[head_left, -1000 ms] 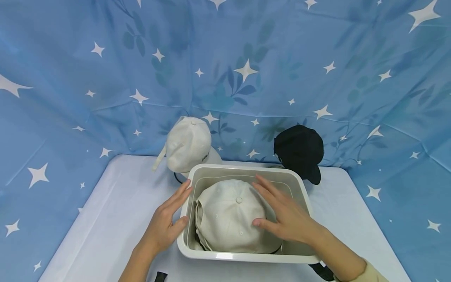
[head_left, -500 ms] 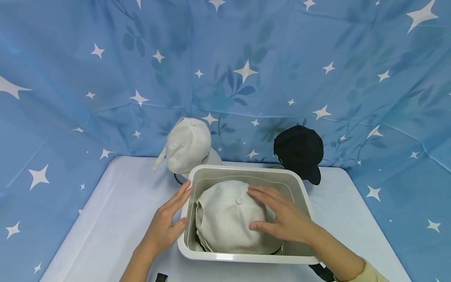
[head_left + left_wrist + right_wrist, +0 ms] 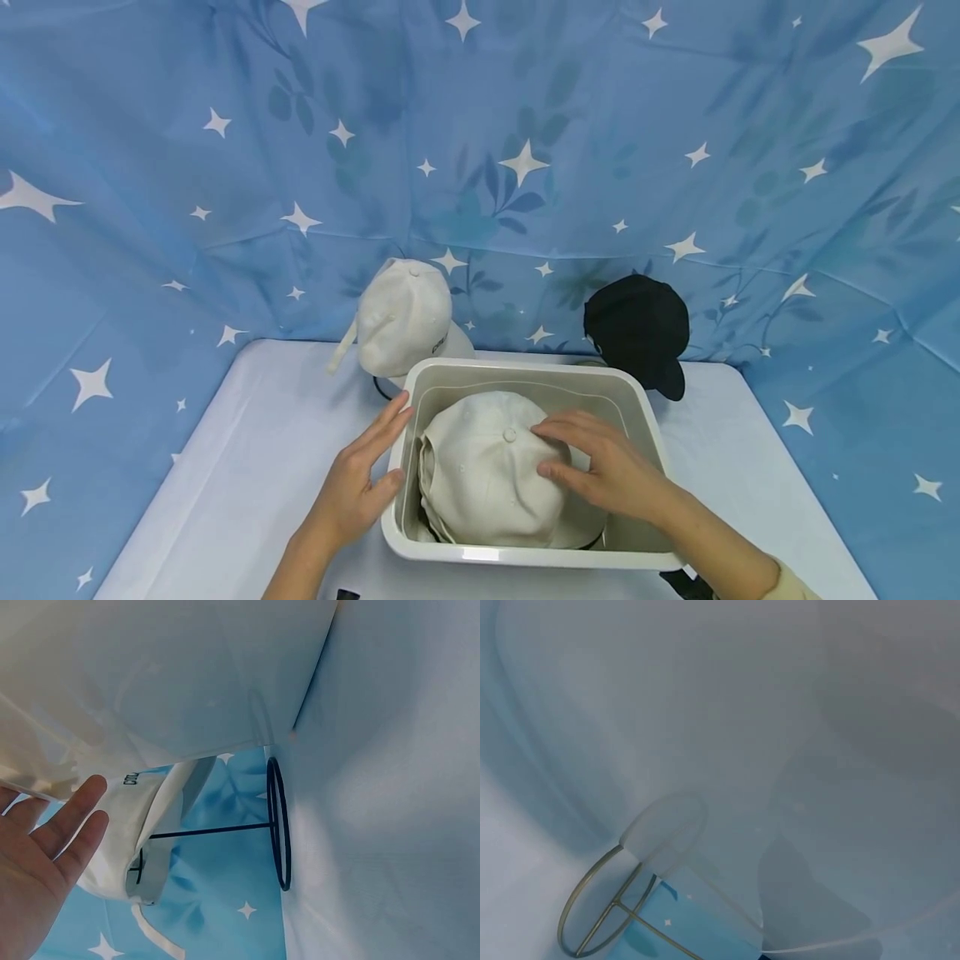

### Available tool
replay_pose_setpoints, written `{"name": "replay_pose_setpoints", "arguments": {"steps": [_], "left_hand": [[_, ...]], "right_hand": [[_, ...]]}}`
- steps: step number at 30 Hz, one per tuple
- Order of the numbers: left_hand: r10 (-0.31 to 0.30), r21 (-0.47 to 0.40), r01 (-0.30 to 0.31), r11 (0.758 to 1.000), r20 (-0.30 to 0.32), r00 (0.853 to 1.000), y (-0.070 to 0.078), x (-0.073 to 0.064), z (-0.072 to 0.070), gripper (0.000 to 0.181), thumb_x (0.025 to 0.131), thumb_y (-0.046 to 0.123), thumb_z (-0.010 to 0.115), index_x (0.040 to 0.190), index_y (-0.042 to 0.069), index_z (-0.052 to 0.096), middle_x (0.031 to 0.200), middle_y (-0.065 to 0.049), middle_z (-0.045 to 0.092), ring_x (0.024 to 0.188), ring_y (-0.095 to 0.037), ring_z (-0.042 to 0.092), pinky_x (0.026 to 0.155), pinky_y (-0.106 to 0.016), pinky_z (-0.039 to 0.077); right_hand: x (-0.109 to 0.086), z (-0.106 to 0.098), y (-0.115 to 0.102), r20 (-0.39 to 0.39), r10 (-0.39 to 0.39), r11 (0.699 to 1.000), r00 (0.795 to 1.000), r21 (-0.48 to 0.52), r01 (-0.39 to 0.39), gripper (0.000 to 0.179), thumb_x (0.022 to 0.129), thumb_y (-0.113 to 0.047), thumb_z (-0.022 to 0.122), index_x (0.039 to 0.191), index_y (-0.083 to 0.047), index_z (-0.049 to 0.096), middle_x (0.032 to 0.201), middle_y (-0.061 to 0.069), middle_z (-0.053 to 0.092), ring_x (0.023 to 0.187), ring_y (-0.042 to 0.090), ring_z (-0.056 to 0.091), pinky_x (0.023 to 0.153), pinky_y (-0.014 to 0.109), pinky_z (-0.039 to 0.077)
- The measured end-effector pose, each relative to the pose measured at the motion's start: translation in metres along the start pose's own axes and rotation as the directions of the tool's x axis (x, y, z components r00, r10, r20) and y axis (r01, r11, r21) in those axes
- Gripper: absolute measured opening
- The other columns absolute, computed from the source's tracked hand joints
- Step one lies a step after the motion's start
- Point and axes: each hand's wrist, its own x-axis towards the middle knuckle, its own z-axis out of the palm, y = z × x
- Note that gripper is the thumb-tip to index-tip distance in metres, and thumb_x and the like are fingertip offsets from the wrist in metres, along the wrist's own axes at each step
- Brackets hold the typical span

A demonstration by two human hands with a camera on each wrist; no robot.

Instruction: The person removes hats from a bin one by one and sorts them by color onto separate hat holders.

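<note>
A cream baseball cap (image 3: 487, 479) lies crown up in a light grey plastic bin (image 3: 525, 559), with layered cap edges showing at its left side. My right hand (image 3: 611, 471) reaches over the bin, its bent fingers and thumb gripping the crown fabric right of the top button. My left hand (image 3: 348, 487) rests against the bin's left rim, fingers extended and slightly apart. The left wrist view shows the same left hand (image 3: 34, 877) beside the bin's outer wall (image 3: 172, 675). In the right wrist view the bin wall (image 3: 705, 712) hides my right hand.
A white cap (image 3: 405, 321) with dark lettering sits on a black wire stand (image 3: 279, 825) behind the bin's left corner. At the back right a black cap (image 3: 637, 329) hangs on a gold-coloured stand (image 3: 592, 904). Blue star-printed cloth (image 3: 480, 167) backs the white table (image 3: 262, 433).
My right hand's fingers have come down from above the cap and bent toward the thumb, onto the crown. The left hand stays at the rim. The head view has tilted slightly.
</note>
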Motion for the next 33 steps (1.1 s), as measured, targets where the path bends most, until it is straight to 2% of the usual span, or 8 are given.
{"name": "replay_pose_setpoints", "arguments": {"steps": [4, 6, 11, 15, 20, 27, 33], "left_hand": [[-0.018, -0.008, 0.018, 1.0, 0.008, 1.0, 0.001, 0.0, 0.0, 0.073, 0.082, -0.001, 0.058, 0.154, 0.003, 0.051, 0.167, -0.007, 0.038, 0.149, -0.027, 0.043, 0.119, -0.018, 0.029], [-0.018, -0.007, 0.018, 1.0, 0.007, 1.0, 0.002, 0.0, 0.0, 0.073, 0.082, -0.001, 0.058, 0.154, 0.003, 0.051, 0.167, -0.007, 0.038, 0.149, -0.027, 0.043, 0.119, -0.018, 0.029], [-0.017, -0.011, 0.017, 1.0, 0.005, 1.0, 0.002, 0.0, -0.001, 0.074, 0.082, -0.001, 0.058, 0.155, 0.005, 0.05, 0.167, -0.007, 0.038, 0.149, -0.027, 0.043, 0.119, -0.018, 0.029], [-0.022, -0.01, 0.022, 1.0, 0.008, 1.0, 0.002, 0.0, -0.001, 0.074, 0.082, 0.0, 0.059, 0.155, 0.005, 0.05, 0.167, -0.006, 0.038, 0.149, -0.027, 0.043, 0.119, -0.019, 0.029], [-0.029, -0.018, 0.029, 0.999, 0.015, 0.999, 0.001, 0.001, -0.002, 0.074, 0.083, 0.001, 0.059, 0.156, 0.006, 0.05, 0.168, -0.005, 0.037, 0.15, -0.027, 0.042, 0.119, -0.019, 0.029], [0.008, -0.003, -0.008, 1.0, 0.003, 1.0, -0.003, 0.0, -0.002, 0.073, 0.082, 0.003, 0.058, 0.155, 0.006, 0.051, 0.166, -0.007, 0.039, 0.148, -0.028, 0.044, 0.119, -0.019, 0.029], [0.036, 0.005, -0.036, 0.999, -0.004, 0.999, -0.008, -0.001, -0.001, 0.074, 0.081, 0.005, 0.058, 0.155, 0.006, 0.05, 0.166, -0.009, 0.04, 0.148, -0.028, 0.044, 0.119, -0.02, 0.029]], "right_hand": [[0.0, 0.001, 0.001, -0.018, -0.029, 0.999, 0.999, 0.024, 0.029, 0.042, 0.084, -0.012, 0.086, 0.124, -0.015, 0.075, 0.116, -0.008, 0.073, 0.105, 0.013, 0.067, 0.089, 0.035, 0.058], [0.001, 0.002, 0.002, -0.033, -0.054, 0.998, 0.998, 0.042, 0.055, 0.04, 0.083, -0.007, 0.086, 0.121, -0.015, 0.076, 0.111, -0.008, 0.074, 0.099, 0.011, 0.067, 0.087, 0.027, 0.056], [0.002, 0.004, 0.004, -0.079, -0.079, 0.987, 0.994, 0.132, 0.089, 0.039, 0.08, 0.006, 0.084, 0.113, -0.014, 0.077, 0.098, -0.006, 0.074, 0.083, 0.008, 0.065, 0.078, 0.017, 0.053], [0.002, 0.002, 0.003, -0.101, -0.037, 0.979, 0.994, 0.196, 0.057, 0.037, 0.078, 0.011, 0.083, 0.106, -0.012, 0.079, 0.095, -0.002, 0.076, 0.079, 0.009, 0.067, 0.073, 0.015, 0.055], [0.004, -0.003, 0.001, -0.101, 0.015, 0.976, 0.995, 0.22, 0.007, 0.033, 0.075, 0.012, 0.084, 0.098, -0.012, 0.081, 0.093, -0.001, 0.077, 0.077, 0.008, 0.067, 0.067, 0.015, 0.055], [0.008, -0.013, -0.001, -0.068, 0.043, 0.975, 0.997, 0.222, -0.027, 0.033, 0.076, 0.013, 0.083, 0.095, -0.013, 0.08, 0.092, -0.002, 0.077, 0.077, 0.008, 0.066, 0.064, 0.017, 0.056], [0.014, -0.022, -0.005, -0.037, 0.066, 0.982, 0.997, 0.18, -0.058, 0.033, 0.079, 0.012, 0.082, 0.098, -0.014, 0.081, 0.093, -0.006, 0.077, 0.08, 0.006, 0.067, 0.065, 0.02, 0.058]]}}
